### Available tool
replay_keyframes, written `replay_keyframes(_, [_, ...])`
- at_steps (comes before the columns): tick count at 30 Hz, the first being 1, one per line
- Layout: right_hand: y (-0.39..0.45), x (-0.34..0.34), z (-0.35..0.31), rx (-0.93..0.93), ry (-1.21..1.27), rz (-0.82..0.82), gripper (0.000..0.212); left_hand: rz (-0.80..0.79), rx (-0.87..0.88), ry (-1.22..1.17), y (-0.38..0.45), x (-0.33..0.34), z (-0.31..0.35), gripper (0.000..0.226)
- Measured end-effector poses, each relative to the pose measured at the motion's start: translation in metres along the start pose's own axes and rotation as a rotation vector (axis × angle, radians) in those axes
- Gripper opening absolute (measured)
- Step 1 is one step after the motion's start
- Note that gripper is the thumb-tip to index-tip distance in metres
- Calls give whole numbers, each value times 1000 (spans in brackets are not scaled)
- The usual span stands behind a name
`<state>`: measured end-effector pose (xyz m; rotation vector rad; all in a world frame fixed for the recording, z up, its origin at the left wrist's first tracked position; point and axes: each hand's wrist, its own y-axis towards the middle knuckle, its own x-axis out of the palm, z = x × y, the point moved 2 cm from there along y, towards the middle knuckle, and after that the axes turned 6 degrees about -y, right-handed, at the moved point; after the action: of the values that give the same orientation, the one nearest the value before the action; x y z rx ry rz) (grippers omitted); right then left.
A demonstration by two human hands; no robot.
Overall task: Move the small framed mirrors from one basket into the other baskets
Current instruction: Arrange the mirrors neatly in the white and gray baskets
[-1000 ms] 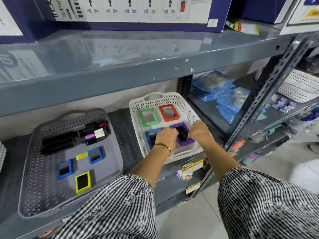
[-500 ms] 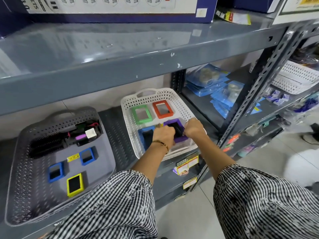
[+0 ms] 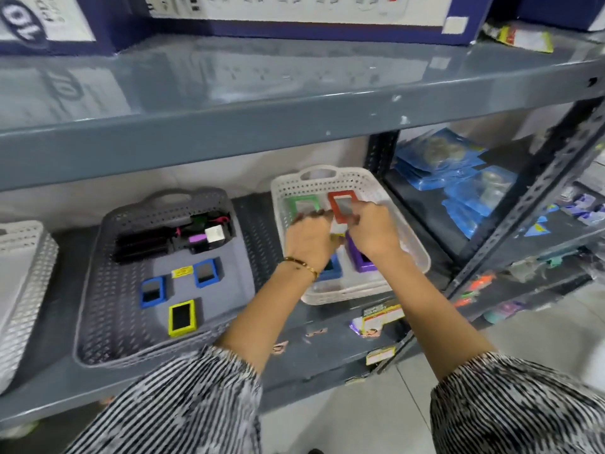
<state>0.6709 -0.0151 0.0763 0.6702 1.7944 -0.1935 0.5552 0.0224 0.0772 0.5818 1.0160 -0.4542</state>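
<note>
The white basket (image 3: 415, 253) on the lower shelf holds a green-framed mirror (image 3: 299, 201), a red-framed mirror (image 3: 342, 206), a blue one (image 3: 332, 271) and a purple one (image 3: 358, 258). My right hand (image 3: 373, 231) has its fingers closed on the red mirror's right edge. My left hand (image 3: 307, 240) reaches over the green mirror's near edge; blur hides whether it grips. The grey basket (image 3: 108, 309) to the left holds two blue mirrors (image 3: 152, 291) (image 3: 206, 272) and a yellow one (image 3: 181, 317).
Black hair brushes (image 3: 144, 245) lie at the back of the grey basket. Another pale basket (image 3: 19, 290) sits at the far left. The upper shelf (image 3: 262, 132) overhangs the baskets. A slotted upright post (image 3: 530, 204) stands right, with blue packets (image 3: 458, 178) behind.
Both hands moved from the purple mirror at the basket's front toward its back; the right hand now grips the red mirror. The view shifted, showing more of the left side.
</note>
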Motion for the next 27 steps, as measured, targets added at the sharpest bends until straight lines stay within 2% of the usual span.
replay_keyframes(3, [-13,9,-63,-236,259,-55,23,106,-107,-9,-34,-43,-50,42])
replay_keyframes(7, [-28,43,-133,-354,452,-304,35,-18,-375,9,-77,-82,-131,44])
replay_keyframes(12, [-36,93,-191,-577,180,-563,60,-192,-570,88,-120,-107,-225,48])
replay_keyframes(14, [-35,109,-200,-600,77,-676,72,-256,-594,69,-128,-108,-247,51])
replay_keyframes(17, [-31,126,-208,-585,52,-780,81,-338,-585,3,-131,-106,-269,59])
replay_keyframes(22, [-23,138,-208,-605,-28,-794,83,-428,-502,-71,-118,-95,-282,74])
replay_keyframes(27, [-20,144,-209,-618,-83,-776,84,-463,-462,-93,-110,-86,-289,78])
